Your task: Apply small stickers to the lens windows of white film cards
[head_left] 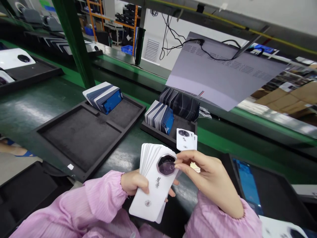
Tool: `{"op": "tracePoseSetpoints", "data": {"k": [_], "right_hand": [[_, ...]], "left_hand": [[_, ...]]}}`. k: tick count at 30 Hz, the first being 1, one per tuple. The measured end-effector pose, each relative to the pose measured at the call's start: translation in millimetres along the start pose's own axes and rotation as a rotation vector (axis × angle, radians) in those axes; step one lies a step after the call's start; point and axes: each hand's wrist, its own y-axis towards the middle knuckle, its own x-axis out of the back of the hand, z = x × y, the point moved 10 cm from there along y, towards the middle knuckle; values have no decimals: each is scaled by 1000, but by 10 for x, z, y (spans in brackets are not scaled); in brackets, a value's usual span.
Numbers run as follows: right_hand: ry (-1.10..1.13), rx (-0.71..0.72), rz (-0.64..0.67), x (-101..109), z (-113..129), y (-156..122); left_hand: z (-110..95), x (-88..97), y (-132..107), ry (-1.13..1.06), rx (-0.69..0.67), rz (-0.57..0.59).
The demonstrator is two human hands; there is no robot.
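Observation:
My left hand (pixel 135 183) grips a fanned stack of white phone back covers (pixel 153 185) from below; the top cover shows a dark octagonal camera window. My right hand (pixel 210 180) pinches the top edge of that top cover near the camera window, thumb and forefinger closed on it. Just beyond my fingers, two more white covers (pixel 185 139) stand upright against a black tray. Both arms wear pink sleeves.
A large black foam tray (pixel 81 135) lies left on the green conveyor, holding a leaning row of covers (pixel 104 96). A second tray (pixel 183 124) behind holds more rows of covers. A grey monitor back (pixel 218 74) hangs upper right. A blue-filmed panel (pixel 247 185) lies at right.

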Motion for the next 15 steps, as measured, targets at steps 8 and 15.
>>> {"op": "tracePoseSetpoints", "data": {"k": [8, 15], "right_hand": [[-207, -70, -22, -130, -88, 59], [40, -326, -135, 141, -513, -18]], "left_hand": [[-50, -32, 2, -70, -41, 19], [39, -129, -21, -68, 53, 174]]}}
